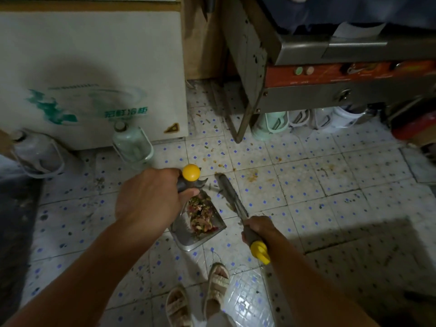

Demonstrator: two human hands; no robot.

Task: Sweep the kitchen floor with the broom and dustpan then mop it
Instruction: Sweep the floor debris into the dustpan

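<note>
My left hand [151, 197] grips the grey dustpan handle just below its yellow knob [191, 172]. The metal dustpan [188, 239] sits on the tiled floor under that hand and holds a pile of food scraps [200, 218]. My right hand [259, 228] grips the grey broom handle [232, 194] near its yellow end cap [259, 252]. The broom shaft slants up and left to the floor beside the dustpan's right side; its bristles are blurred. Orange stains and crumbs [252, 172] lie on the tiles beyond the broom.
A white chest freezer [94, 74] stands at the left with two glass jars [132, 145] at its foot. A steel stove stand [330, 90] is at the right with plastic containers [304, 119] beneath it. My sandalled feet [200, 293] are at the bottom.
</note>
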